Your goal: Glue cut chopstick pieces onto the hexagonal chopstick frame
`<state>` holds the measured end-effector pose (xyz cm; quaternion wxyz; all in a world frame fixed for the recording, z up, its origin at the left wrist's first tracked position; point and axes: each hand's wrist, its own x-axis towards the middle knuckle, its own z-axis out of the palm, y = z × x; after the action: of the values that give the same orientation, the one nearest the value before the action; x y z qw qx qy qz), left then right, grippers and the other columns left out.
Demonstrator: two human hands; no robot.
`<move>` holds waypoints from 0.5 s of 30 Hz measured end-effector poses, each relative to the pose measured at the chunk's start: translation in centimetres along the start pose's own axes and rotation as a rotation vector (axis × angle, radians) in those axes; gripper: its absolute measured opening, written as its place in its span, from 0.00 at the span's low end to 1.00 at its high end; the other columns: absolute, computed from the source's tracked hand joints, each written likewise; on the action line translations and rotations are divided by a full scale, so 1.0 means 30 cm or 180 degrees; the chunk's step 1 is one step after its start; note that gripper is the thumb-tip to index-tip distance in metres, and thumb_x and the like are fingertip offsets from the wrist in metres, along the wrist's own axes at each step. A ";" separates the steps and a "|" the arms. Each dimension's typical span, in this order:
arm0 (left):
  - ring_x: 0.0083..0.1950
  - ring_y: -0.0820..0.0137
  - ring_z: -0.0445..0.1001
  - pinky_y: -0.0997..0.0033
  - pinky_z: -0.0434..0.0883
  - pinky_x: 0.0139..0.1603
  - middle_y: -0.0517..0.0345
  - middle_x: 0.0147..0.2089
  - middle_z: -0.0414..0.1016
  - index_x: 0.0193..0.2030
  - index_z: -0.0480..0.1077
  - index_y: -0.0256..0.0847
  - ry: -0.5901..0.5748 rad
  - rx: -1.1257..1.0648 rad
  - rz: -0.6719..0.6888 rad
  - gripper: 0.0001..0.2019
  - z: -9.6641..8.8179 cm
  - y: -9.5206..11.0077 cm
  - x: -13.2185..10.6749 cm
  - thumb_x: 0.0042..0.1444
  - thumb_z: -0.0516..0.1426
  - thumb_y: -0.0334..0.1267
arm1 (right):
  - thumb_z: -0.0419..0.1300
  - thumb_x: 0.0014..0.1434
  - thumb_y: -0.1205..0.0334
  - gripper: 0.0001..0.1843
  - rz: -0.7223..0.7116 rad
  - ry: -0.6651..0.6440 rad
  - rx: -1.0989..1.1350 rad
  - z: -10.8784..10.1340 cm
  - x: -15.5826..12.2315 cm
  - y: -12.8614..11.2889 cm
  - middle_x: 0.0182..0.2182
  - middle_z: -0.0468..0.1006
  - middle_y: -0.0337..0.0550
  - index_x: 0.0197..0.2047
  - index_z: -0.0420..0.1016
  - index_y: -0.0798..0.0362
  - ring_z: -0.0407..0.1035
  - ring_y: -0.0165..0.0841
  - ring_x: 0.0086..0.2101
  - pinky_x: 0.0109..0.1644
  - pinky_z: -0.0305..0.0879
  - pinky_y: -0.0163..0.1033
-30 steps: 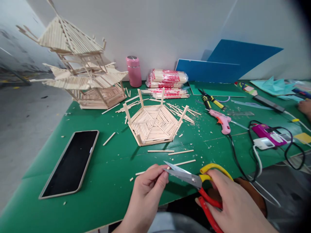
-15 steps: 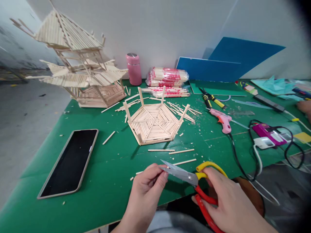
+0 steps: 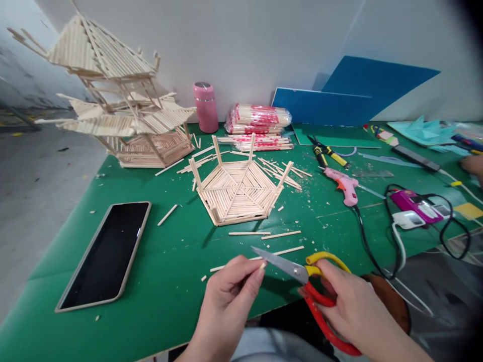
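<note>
Between the thumb and finger of my left hand point(image 3: 230, 301) is a short wooden stick point(image 3: 262, 266), only its tip showing. My right hand point(image 3: 354, 306) grips scissors point(image 3: 289, 266) by their yellow and red handles. The blades look closed together and point left, their tips just above my left fingertips. Beyond my hands lies a hexagonal stick base point(image 3: 239, 191) with several upright posts along its rim. Loose wooden sticks point(image 3: 281, 235) lie between the base and my hands.
A stick pagoda point(image 3: 124, 120) stands back left, a phone point(image 3: 105, 256) in front of it. Behind are a pink bottle point(image 3: 206, 108) and packaged sticks point(image 3: 258, 118). Rightward lie pliers point(image 3: 328, 153), a glue gun point(image 3: 343, 186) and a corded power strip point(image 3: 415, 206). Another person's hand point(image 3: 473, 165) shows far right.
The scissor blades have gone from slightly apart to closed. My left hand has shifted slightly right, and the stick's end now shows at its fingertips.
</note>
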<state>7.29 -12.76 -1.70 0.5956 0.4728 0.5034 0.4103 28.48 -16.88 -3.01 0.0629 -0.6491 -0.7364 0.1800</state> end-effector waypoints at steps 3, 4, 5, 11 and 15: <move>0.25 0.74 0.61 0.77 0.59 0.24 0.59 0.24 0.64 0.28 0.76 0.38 -0.0023 -0.0111 -0.0104 0.06 0.006 0.003 0.001 0.47 0.58 0.36 | 0.52 0.55 0.51 0.12 0.0340 -0.0067 0.0142 -0.001 -0.004 0.027 0.24 0.72 0.38 0.38 0.58 0.49 0.70 0.35 0.27 0.27 0.64 0.37; 0.26 0.74 0.61 0.77 0.59 0.24 0.58 0.24 0.65 0.28 0.76 0.38 -0.0035 -0.0131 -0.0136 0.06 0.008 0.003 0.002 0.47 0.59 0.36 | 0.52 0.55 0.51 0.13 0.0425 -0.0067 0.0194 -0.004 -0.008 0.032 0.24 0.72 0.38 0.39 0.58 0.49 0.70 0.35 0.27 0.27 0.64 0.37; 0.26 0.74 0.61 0.77 0.60 0.24 0.58 0.24 0.65 0.28 0.76 0.38 -0.0053 -0.0140 -0.0142 0.06 0.010 0.002 0.004 0.47 0.59 0.36 | 0.53 0.54 0.51 0.14 0.0467 -0.0073 0.0252 -0.009 -0.012 0.033 0.24 0.72 0.38 0.39 0.58 0.49 0.70 0.35 0.26 0.27 0.64 0.37; 0.25 0.75 0.62 0.79 0.61 0.24 0.59 0.22 0.65 0.24 0.72 0.37 -0.0244 0.0224 0.0353 0.08 0.010 -0.001 0.012 0.51 0.55 0.34 | 0.56 0.50 0.51 0.19 0.0249 -0.0269 0.0345 -0.036 -0.032 -0.009 0.28 0.73 0.40 0.43 0.58 0.50 0.70 0.35 0.28 0.29 0.64 0.37; 0.27 0.74 0.65 0.79 0.63 0.26 0.58 0.25 0.68 0.27 0.71 0.37 -0.0328 0.0689 0.0948 0.07 -0.005 -0.005 0.009 0.53 0.52 0.30 | 0.57 0.50 0.52 0.18 0.0187 -0.0373 0.0240 -0.044 -0.031 -0.032 0.33 0.73 0.44 0.41 0.59 0.51 0.70 0.37 0.34 0.32 0.65 0.40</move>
<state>7.18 -12.51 -1.92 0.4990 0.6237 0.4379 0.4126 28.13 -17.63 -1.32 0.0387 -0.6560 -0.7121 0.2471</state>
